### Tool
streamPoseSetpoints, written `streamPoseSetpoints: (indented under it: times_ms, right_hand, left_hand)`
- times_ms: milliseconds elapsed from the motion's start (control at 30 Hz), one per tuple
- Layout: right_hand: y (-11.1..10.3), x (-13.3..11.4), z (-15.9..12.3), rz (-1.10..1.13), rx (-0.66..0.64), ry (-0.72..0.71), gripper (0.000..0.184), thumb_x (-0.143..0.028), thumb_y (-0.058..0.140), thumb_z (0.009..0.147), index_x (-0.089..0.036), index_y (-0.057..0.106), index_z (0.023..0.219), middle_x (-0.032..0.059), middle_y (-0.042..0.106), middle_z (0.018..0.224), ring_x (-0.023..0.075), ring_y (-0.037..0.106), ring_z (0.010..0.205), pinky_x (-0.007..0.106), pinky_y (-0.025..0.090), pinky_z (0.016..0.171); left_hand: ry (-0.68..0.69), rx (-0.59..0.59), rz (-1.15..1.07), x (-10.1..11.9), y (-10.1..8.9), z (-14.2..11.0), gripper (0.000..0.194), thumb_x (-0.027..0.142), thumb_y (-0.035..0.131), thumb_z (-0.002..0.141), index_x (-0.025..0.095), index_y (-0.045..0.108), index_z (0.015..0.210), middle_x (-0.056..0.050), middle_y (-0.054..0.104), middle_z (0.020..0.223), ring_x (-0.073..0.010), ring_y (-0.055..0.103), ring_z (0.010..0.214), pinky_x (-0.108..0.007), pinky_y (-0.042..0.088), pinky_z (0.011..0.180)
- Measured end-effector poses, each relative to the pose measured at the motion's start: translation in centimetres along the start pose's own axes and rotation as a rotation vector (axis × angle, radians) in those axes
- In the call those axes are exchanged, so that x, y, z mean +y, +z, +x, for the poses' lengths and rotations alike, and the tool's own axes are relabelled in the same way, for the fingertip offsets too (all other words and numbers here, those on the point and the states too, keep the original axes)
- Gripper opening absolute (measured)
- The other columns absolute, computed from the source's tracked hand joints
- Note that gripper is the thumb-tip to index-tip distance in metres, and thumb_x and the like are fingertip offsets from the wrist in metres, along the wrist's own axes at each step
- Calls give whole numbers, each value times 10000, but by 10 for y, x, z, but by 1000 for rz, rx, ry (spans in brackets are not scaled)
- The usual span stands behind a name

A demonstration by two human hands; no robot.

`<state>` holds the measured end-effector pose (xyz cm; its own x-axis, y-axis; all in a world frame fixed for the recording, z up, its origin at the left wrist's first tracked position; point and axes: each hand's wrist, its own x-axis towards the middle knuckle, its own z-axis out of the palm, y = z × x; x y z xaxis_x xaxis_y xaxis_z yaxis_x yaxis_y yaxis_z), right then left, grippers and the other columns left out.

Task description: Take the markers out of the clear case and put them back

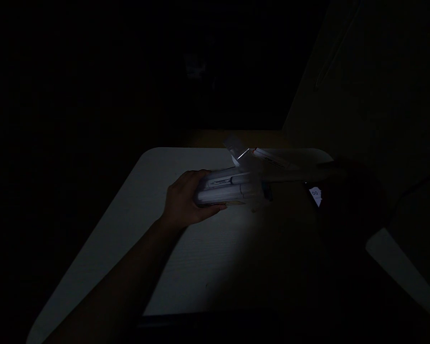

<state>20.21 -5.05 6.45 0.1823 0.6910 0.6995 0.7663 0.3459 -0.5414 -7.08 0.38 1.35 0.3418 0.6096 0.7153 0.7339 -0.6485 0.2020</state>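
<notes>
My left hand (188,198) is closed around a clear container of white markers (218,193), tilted on its side above the table with its opening toward the right. Its thumb lies along the near side. My right hand (354,196) is a dark, blurred shape at the right, its fingers lost in shadow. Between that hand and the container stretches a long, smeared grey shape (294,175); whether it is a marker or a finger I cannot tell. Just behind, a white marker with a reddish end (270,156) shows beside a clear plastic piece (236,148).
The room is very dark, with a patch of light on the pale table (197,248). Near my right hand lies a lit phone screen (315,195), partly hidden. A wall (380,105) stands on the right. A dark edge (208,320) runs along the table's front.
</notes>
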Motion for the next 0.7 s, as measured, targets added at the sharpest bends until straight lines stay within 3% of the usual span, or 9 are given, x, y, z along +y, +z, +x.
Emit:
streamPoseSetpoints:
  times_ms: [100, 233, 467, 700]
  right_hand:
    - [3, -9, 0, -88, 50, 1, 274, -307, 436, 883, -156, 610, 1031, 57, 648, 942, 109, 592, 747, 236, 480, 672]
    - [11, -12, -3, -88, -55, 44, 286, -310, 417, 895, -179, 599, 1073, 39, 667, 934, 129, 600, 846, 252, 470, 732]
    - [22, -4, -9, 24, -195, -83, 322, -349, 366, 907, -234, 550, 1144, 33, 615, 1116, 174, 583, 999, 336, 475, 841]
    - [25, -7, -12, -30, -338, -194, 346, -279, 321, 913, -218, 533, 1179, 42, 591, 1123, 154, 544, 1043, 279, 451, 853]
  left_hand:
    - [-8, -15, 2, 1, -2, 1, 702, 574, 685, 567, 185, 484, 1116, -78, 619, 997, -235, 600, 880, -353, 498, 759]
    - [6, -7, 6, 1, -2, 1, 703, 573, 688, 566, 177, 488, 1110, -85, 621, 998, -235, 599, 879, -352, 493, 757]
    - [5, -23, 19, 1, -2, 2, 695, 582, 675, 577, 187, 485, 1116, -72, 618, 997, -227, 595, 874, -339, 484, 760]
    - [56, -9, 39, 3, -3, 4, 703, 578, 678, 578, 184, 473, 1122, -70, 618, 1002, -228, 594, 872, -338, 485, 760]
